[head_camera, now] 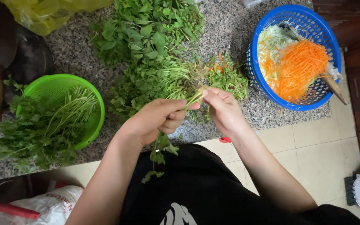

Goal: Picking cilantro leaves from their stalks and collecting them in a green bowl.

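Left hand (pixel 157 121) fisted around a herb sprig (pixel 160 152), leaves hanging out toward 6 o'clock over the lap. Right hand (pixel 223 110) pinches the sprig's root end (pixel 199 92) between thumb and fingertips, at 1 o'clock from the left fist. Loose herb pile (pixel 155 54) on the granite counter (pixel 230 25) at 12. Green colander (pixel 92 93) of herbs at 9, blue basket (pixel 267 89) of shredded carrot and cabbage at 2.

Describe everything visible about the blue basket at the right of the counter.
The blue basket is round, plastic-looking, with slotted mesh walls and a solid rim. It sits upright on the speckled stone counter, near its front edge. Inside lie shredded carrot and pale shredded cabbage, with a wooden utensil poking over the rim. Neither hand touches it.
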